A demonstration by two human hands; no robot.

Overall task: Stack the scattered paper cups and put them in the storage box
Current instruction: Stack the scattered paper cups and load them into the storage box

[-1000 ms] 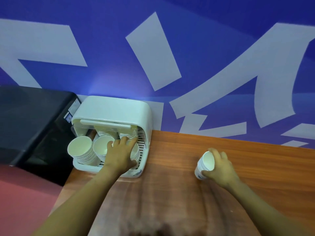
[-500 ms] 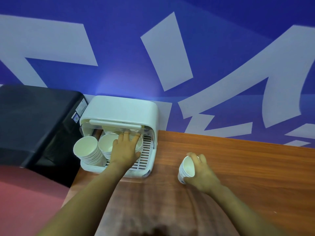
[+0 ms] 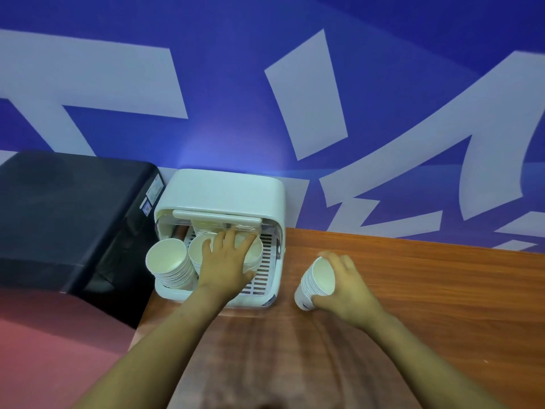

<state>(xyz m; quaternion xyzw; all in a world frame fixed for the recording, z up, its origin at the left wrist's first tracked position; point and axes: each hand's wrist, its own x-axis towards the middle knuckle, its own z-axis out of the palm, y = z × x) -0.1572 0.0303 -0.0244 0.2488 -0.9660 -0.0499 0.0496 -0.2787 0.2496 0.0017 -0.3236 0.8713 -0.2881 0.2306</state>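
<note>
The left hand [image 3: 225, 262] reaches into the open front of the storage box [image 3: 224, 191], its fingers spread and laid flat over the mouths of the cup stacks inside, palm down, gripping nothing. The right hand [image 3: 345, 289] curls round a short stack of paper cups [image 3: 317, 280], thumb at the near side and fingers over the far rim. The stack tilts left, its open mouth facing up and toward the camera, its base low over the table [image 3: 413, 305] just right of the box; whether the base touches the wood cannot be told.

The cups are white paper with rolled rims showing as fine rings down each stack. Inside the box, one stack [image 3: 169, 265] leans out at the left front corner, another sits beside it partly under the left hand, and more rims show farther back under the raised lid handle. The box is white plastic with rounded corners and a slatted floor, standing at the far left end of the wooden table against the wall.

Left of the box stands a black cabinet [image 3: 67, 216] with small labels on its side. Behind everything is a blue wall [image 3: 236, 84] with large pale shapes.
</note>
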